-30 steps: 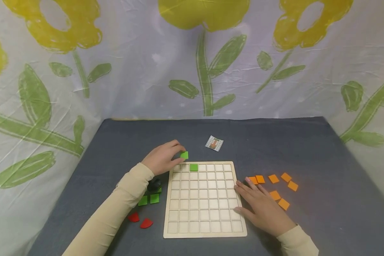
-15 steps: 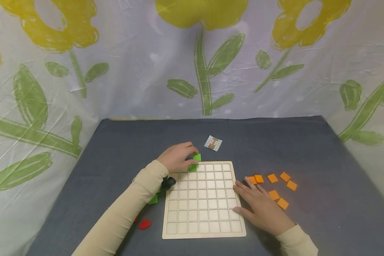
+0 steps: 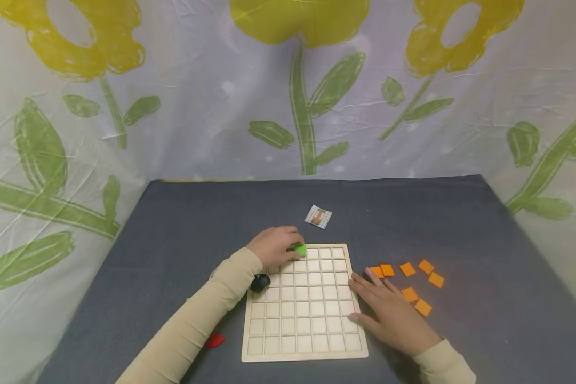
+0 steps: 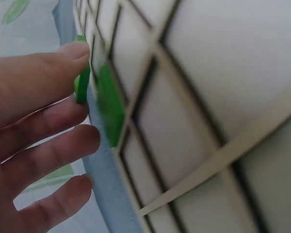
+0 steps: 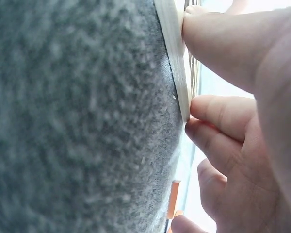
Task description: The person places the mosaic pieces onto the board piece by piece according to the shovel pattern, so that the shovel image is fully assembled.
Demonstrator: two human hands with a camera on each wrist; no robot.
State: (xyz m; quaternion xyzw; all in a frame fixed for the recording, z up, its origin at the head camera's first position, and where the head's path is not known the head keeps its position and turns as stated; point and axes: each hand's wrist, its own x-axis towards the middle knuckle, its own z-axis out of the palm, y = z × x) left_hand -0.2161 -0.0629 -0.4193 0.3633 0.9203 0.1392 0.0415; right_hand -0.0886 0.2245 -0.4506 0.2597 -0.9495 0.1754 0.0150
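Note:
My left hand (image 3: 274, 247) pinches a green square tile (image 4: 81, 73) between thumb and fingertip, over the top row of the wooden grid board (image 3: 303, 354). In the left wrist view another green tile (image 4: 110, 107) lies in a cell at the board's edge, close beside the held one. My right hand (image 3: 397, 320) lies at the board's right side, fingers extended, thumb and fingertips touching the edge. Nothing is held in it.
Several orange square tiles (image 3: 408, 269) lie scattered right of the board. A small printed card (image 3: 319, 216) sits behind it. Left of the board, a red piece (image 3: 215, 340) shows beside the left sleeve, which mostly hides the green tiles there.
My left hand has carried the pinched green tile rightward past the placed green tile, then down onto the board's top row. My right hand has stayed at the board's edge.

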